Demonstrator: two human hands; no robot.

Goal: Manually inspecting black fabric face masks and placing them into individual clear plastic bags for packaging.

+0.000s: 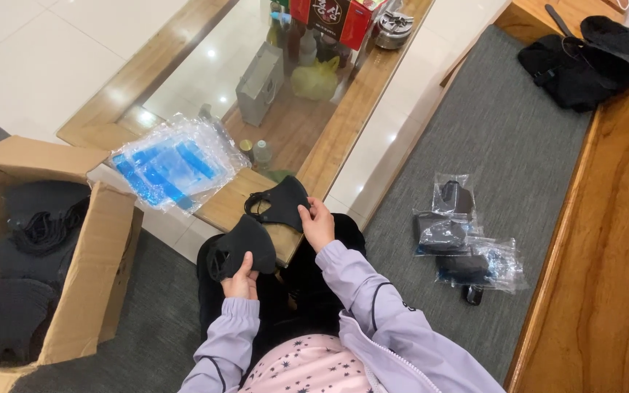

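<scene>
A black face mask (242, 246) sits low in the middle of the scene, pinched at its lower edge by the left hand (241, 281), whose fingers are curled tight on the fabric. Just beyond and to the right, a second black mask (279, 204) is held by the right hand (318, 223), thumb and fingers closed on its right edge; its ear loop hangs at the left end. The two masks lie close together, above the person's lap and over the near corner of a low wooden table with a glass top (333, 138). Both arms wear lilac sleeves (358, 280).

On the table's near-left corner rests a stack of clear plastic bags with blue strips (172, 164), partly overhanging the edge. Further off on the glass stand a grey paper bag (260, 84), a yellow plastic bag (315, 78), some bottles and a red box (333, 18).

At the left, on the floor, an open cardboard box (89, 269) holds a heap of more black masks (16, 291). To the right, on a grey seat cushion (504, 145), lie a few masks sealed in clear bags (460, 244), well apart from the hands. Far right, a black bag with straps (584, 62) rests on the wooden bench (613, 255)
</scene>
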